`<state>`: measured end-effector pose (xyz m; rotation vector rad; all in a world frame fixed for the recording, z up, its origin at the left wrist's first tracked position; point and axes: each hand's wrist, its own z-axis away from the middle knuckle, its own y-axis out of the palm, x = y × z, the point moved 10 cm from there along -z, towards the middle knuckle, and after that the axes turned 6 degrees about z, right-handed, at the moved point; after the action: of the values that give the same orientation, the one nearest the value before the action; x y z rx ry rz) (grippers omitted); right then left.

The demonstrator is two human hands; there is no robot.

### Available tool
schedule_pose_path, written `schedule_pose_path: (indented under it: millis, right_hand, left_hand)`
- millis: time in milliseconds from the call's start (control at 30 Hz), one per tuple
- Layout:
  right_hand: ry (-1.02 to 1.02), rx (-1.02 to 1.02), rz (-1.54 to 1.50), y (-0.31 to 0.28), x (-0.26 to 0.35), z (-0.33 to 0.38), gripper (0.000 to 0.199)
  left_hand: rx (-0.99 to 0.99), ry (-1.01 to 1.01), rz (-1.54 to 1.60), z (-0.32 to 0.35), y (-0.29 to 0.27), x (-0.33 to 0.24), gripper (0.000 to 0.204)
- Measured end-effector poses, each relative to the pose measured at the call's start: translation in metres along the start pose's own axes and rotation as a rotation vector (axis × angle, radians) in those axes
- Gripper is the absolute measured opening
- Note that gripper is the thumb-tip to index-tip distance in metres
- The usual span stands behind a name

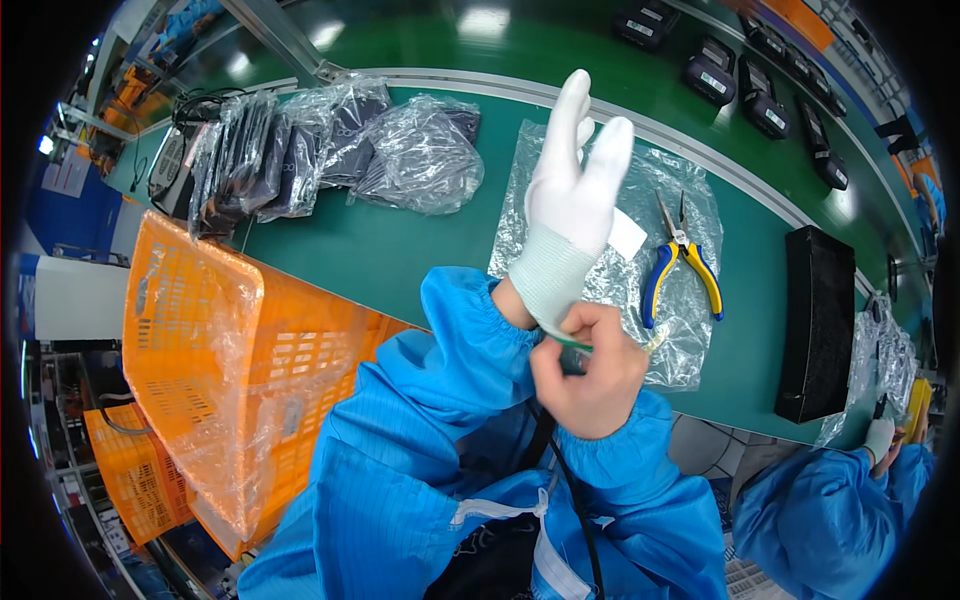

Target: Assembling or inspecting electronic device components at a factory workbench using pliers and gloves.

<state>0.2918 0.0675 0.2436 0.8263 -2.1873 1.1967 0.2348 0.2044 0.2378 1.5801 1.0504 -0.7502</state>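
My left hand [575, 190] wears a white glove [550, 270] with a pale knitted cuff. Its fingers point away from me, stretched out, and hold nothing. The bare right hand [597, 372] pinches the green hem of that cuff at the left wrist. Just right of the glove lies a small white card [627, 236]. Needle-nose pliers [681, 238] with blue and yellow handles rest, jaws apart, on a clear plastic sheet or bag [685, 368]. That plastic lies flat on the green bench [400, 265], partly hidden beneath my hands.
Several dark items in clear bags [420, 155] are piled at the back left. An orange crate [190, 330] stands left of me. A long black box [815, 325] sits on the right. Black devices [712, 72] line the far green surface. A co-worker's blue sleeve [825, 515] is at lower right.
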Motion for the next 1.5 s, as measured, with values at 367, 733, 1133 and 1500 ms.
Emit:
schedule_pose_path:
  millis: [367,733,1133,1500]
  right_hand:
    - [-0.249,-0.104,0.24,-0.023,0.016,-0.018,0.033]
    - [-0.469,-0.028,0.196,-0.001,0.053,0.017,0.026]
    - [0.751,0.335,-1.0,0.034,-0.047,0.009,0.033]
    - [0.655,0.431,-0.747,0.078,-0.07,0.025,0.014]
  left_hand:
    - [0.24,0.162,-1.051,0.018,0.033,0.006,0.07]
    - [0.322,-0.877,0.877,0.039,0.064,0.033,0.08]
    - [0.673,-0.462,1.577,0.011,0.084,-0.06,0.085]
    - [1.08,-0.458,1.816,0.041,0.086,-0.099,0.087]
